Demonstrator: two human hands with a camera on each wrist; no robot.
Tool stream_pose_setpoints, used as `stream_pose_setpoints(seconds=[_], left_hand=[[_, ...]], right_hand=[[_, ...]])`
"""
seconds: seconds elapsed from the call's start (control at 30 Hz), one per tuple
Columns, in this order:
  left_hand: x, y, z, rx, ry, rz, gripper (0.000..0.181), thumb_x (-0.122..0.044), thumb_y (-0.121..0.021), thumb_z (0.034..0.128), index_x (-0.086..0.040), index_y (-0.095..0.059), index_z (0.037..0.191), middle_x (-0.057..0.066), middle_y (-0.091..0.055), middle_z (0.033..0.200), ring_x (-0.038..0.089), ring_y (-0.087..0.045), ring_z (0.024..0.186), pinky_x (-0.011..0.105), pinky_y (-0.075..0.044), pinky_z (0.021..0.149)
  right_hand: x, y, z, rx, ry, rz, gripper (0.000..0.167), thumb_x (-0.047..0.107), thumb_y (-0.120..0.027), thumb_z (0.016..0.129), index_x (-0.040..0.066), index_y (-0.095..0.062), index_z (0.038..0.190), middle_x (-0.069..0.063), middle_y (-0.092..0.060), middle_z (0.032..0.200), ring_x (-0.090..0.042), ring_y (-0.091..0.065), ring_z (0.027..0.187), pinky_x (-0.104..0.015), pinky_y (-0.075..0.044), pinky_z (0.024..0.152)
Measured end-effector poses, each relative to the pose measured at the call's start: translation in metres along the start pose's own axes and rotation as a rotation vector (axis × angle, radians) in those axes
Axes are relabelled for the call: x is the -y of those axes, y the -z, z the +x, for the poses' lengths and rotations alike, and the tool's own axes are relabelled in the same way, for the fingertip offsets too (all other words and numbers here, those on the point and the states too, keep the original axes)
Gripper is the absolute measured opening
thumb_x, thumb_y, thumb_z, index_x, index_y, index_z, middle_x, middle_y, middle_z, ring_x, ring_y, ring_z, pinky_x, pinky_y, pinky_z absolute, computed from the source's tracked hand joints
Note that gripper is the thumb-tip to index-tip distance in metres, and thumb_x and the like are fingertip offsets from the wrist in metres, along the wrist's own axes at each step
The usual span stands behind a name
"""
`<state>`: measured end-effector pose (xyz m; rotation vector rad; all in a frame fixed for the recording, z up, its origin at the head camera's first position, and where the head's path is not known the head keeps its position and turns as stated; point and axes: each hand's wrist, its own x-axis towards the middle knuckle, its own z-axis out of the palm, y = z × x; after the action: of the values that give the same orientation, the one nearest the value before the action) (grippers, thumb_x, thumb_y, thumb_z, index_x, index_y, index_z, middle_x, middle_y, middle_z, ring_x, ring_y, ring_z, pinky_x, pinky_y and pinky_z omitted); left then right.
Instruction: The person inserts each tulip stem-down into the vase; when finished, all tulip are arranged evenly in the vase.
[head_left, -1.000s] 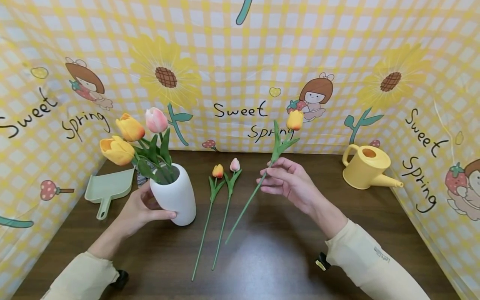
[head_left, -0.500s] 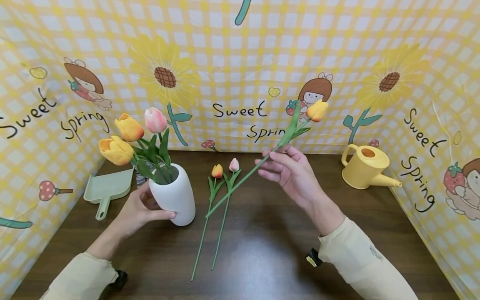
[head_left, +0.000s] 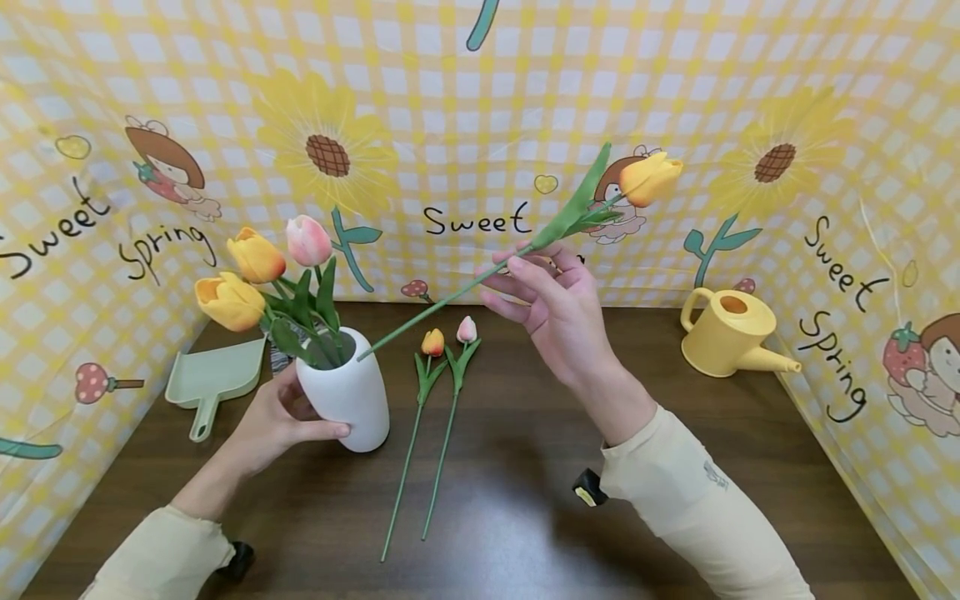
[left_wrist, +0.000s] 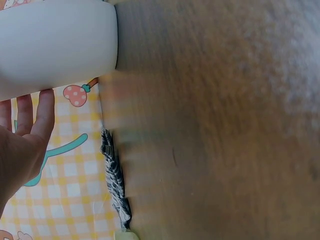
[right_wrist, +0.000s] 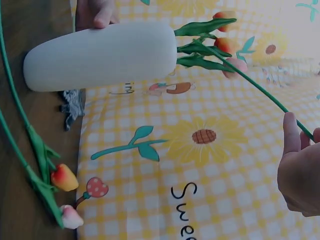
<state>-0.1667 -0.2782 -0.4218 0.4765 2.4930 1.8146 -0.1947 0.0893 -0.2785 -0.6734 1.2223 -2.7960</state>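
My left hand grips the side of a white vase, thumb in front. Two yellow-orange tulips and a pink tulip stand in it, leaning left. My right hand pinches the green stem of another yellow tulip, held aslant with its bloom up to the right. That stem's lower end overlaps the right rim of the vase in the head view; in the right wrist view the stem ends by the leaves, just beyond the mouth. The left wrist view shows fingers against the vase.
An orange tulip and a pink tulip lie side by side on the dark wooden table. A pale green dustpan lies at left, with a grey striped thing partly hidden beside it. A yellow watering can stands at right.
My right hand has moved up and left with the yellow tulip, tilting it so the stem's lower end swings left to the vase's rim. My left hand and the vase stay put.
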Motion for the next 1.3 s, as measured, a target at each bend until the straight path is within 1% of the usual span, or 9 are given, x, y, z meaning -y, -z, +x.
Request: stream_pose_setpoints(seconds=[0.2,0.53,0.63,0.8,0.87,0.93,1.07,1.17,1.3], left_hand=[[-0.001,-0.001,0.002,0.003,-0.012,0.000,0.083,0.004,-0.090,0.0713,-0.009,-0.049,0.143,0.009,-0.062,0.125,0.018,-0.067,0.106,0.030,-0.058,0.086],[-0.001,0.002,0.001,0.003,-0.008,0.019,0.083,0.003,-0.089,0.0724,-0.010,-0.048,0.144,0.008,-0.062,0.127,0.016,-0.067,0.108,0.030,-0.058,0.086],[0.000,0.002,0.002,0.002,-0.004,0.015,0.083,0.004,-0.090,0.0720,-0.009,-0.048,0.143,0.009,-0.062,0.126,0.017,-0.068,0.107,0.030,-0.058,0.086],[-0.001,0.001,0.002,-0.002,-0.007,-0.001,0.083,0.006,-0.089,0.0710,-0.009,-0.049,0.143,0.007,-0.063,0.125,0.017,-0.069,0.105,0.029,-0.058,0.084],[-0.002,0.000,0.002,-0.005,-0.009,-0.001,0.083,0.006,-0.089,0.0707,-0.009,-0.050,0.142,0.007,-0.063,0.125,0.017,-0.069,0.105,0.029,-0.058,0.085],[-0.003,0.000,0.002,-0.006,-0.011,-0.002,0.082,0.006,-0.089,0.0706,-0.010,-0.050,0.141,0.007,-0.063,0.125,0.017,-0.068,0.105,0.029,-0.058,0.085],[-0.003,-0.001,0.002,-0.006,-0.009,-0.002,0.082,0.006,-0.089,0.0710,-0.011,-0.050,0.142,0.007,-0.063,0.125,0.017,-0.069,0.105,0.029,-0.058,0.084],[-0.002,0.000,0.002,-0.001,-0.003,0.002,0.083,0.005,-0.089,0.0719,-0.010,-0.049,0.143,0.007,-0.063,0.125,0.017,-0.069,0.104,0.029,-0.059,0.084],[-0.001,0.001,0.001,-0.003,0.012,0.014,0.084,0.003,-0.089,0.0732,-0.011,-0.048,0.145,0.007,-0.062,0.126,0.017,-0.069,0.105,0.030,-0.059,0.084]], right_hand=[[-0.007,-0.010,0.006,0.042,0.045,-0.050,0.018,-0.008,-0.057,0.096,0.006,-0.066,0.104,-0.011,-0.072,0.101,-0.030,-0.074,0.093,-0.048,-0.059,0.085],[-0.013,-0.024,0.010,0.097,0.089,-0.180,0.023,-0.008,-0.059,0.096,0.010,-0.068,0.107,-0.010,-0.073,0.105,-0.030,-0.073,0.096,-0.055,-0.056,0.088],[-0.016,-0.028,0.011,0.116,0.121,-0.210,0.022,-0.009,-0.060,0.095,0.007,-0.067,0.108,-0.012,-0.073,0.104,-0.030,-0.073,0.095,-0.056,-0.056,0.086],[-0.020,-0.037,0.011,0.170,0.181,-0.263,0.017,-0.012,-0.061,0.094,-0.006,-0.064,0.109,-0.014,-0.072,0.106,-0.030,-0.073,0.094,-0.055,-0.057,0.084],[-0.022,-0.040,0.011,0.191,0.196,-0.291,0.019,-0.013,-0.062,0.093,-0.013,-0.060,0.112,-0.015,-0.072,0.105,-0.029,-0.073,0.094,-0.054,-0.057,0.084],[-0.024,-0.042,0.011,0.208,0.204,-0.321,0.020,-0.015,-0.062,0.093,-0.017,-0.058,0.113,-0.020,-0.071,0.105,-0.027,-0.073,0.093,-0.053,-0.058,0.084],[-0.031,-0.046,0.012,0.239,0.194,-0.361,0.020,-0.017,-0.062,0.092,-0.018,-0.058,0.112,-0.030,-0.068,0.103,-0.027,-0.073,0.091,-0.052,-0.058,0.084],[-0.037,-0.049,0.013,0.254,0.164,-0.365,0.019,-0.017,-0.061,0.092,-0.017,-0.059,0.111,-0.028,-0.068,0.103,-0.027,-0.073,0.092,-0.052,-0.058,0.084],[-0.047,-0.052,0.015,0.256,0.113,-0.325,0.019,-0.016,-0.060,0.094,-0.017,-0.059,0.113,-0.027,-0.068,0.105,-0.026,-0.072,0.095,-0.052,-0.058,0.085]])
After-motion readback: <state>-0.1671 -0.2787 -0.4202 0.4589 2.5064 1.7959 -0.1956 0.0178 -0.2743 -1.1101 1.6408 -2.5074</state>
